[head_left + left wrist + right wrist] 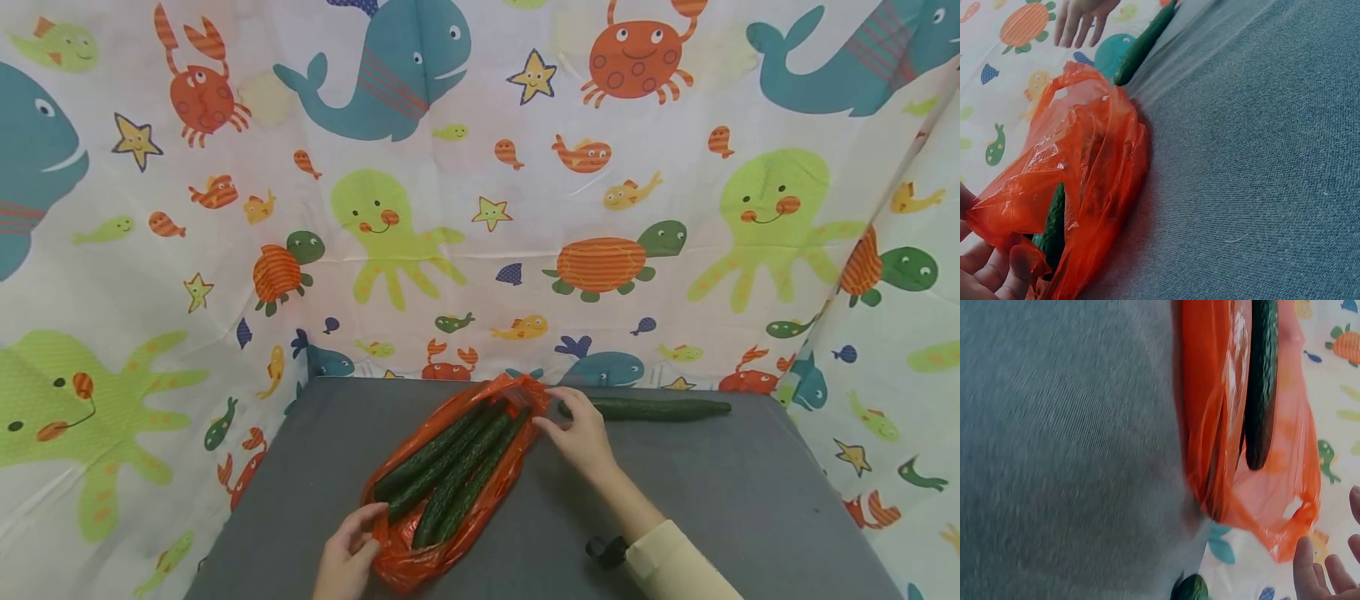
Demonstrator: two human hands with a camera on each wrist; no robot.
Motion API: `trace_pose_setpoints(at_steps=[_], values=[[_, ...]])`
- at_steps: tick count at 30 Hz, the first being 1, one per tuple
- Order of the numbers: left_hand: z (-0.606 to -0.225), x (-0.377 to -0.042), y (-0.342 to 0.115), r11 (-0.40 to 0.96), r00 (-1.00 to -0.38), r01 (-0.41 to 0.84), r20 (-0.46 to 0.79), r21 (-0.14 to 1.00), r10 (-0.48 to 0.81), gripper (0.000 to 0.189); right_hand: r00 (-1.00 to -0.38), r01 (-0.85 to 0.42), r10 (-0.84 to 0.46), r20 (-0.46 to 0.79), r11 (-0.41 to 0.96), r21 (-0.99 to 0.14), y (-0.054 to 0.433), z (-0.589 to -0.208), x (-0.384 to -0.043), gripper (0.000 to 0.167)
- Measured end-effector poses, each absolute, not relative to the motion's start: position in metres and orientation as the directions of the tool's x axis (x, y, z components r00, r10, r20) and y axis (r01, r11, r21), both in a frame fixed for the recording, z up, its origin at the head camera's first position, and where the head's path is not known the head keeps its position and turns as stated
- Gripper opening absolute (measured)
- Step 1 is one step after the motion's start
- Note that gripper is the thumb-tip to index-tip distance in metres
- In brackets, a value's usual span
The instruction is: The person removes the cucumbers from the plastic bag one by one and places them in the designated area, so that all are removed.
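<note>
An orange-red plastic bag [517, 467] lies on the grey tabletop with its mouth spread, and several long dark-green cucumbers [468, 454] rest side by side in it. At the bag's near left edge, my left hand [348, 550] pinches the thin plastic; the left wrist view shows its fingers [1019, 269] and thumb on the film. My right hand [581, 433] is beside the bag's far right end, its fingers [1304, 565] extended near a bag handle and holding nothing. Another cucumber [660, 409] lies outside the bag, just beyond the right hand.
The grey tabletop [720, 500] reaches back to a white curtain [517, 275] printed with sea animals, which also hangs along both sides. A small black object [606, 552] shows at the right sleeve's cuff.
</note>
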State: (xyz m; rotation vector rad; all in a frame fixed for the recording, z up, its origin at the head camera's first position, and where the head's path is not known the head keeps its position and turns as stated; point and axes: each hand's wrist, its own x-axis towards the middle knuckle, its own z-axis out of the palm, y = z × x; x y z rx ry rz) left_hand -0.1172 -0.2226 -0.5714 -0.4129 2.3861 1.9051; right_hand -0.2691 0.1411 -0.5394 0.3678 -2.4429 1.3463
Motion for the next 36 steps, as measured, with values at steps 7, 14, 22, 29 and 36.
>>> trace_pose_setpoints(at_steps=[7,14,22,29,36], values=[[-0.575,-0.118,-0.219,0.218,-0.959,-0.255,-0.217,0.942,-0.183,0.052,-0.938,-0.338,-0.083,0.335,0.426,-0.839,0.120,-0.540,-0.261,0.046],[-0.578,-0.116,-0.221,0.196,-0.954,-0.272,-0.237,0.942,-0.185,0.053,-0.962,-0.265,-0.154,0.227,0.303,-0.916,0.088,-0.553,-0.254,0.040],[-0.580,-0.119,-0.218,0.293,-0.965,-0.233,-0.183,0.927,-0.190,0.049,-0.958,-0.204,-0.238,0.158,0.185,-0.961,0.072,-0.576,-0.250,0.041],[-0.580,-0.118,-0.218,0.273,-0.966,-0.228,-0.183,0.935,-0.181,0.050,-0.952,-0.181,-0.282,0.117,0.210,-0.961,0.075,-0.593,-0.246,0.044],[-0.583,-0.116,-0.218,0.207,-0.961,-0.249,-0.215,0.946,-0.174,0.053,-0.928,-0.298,-0.345,0.141,0.457,-0.838,0.072,-0.599,-0.243,0.041]])
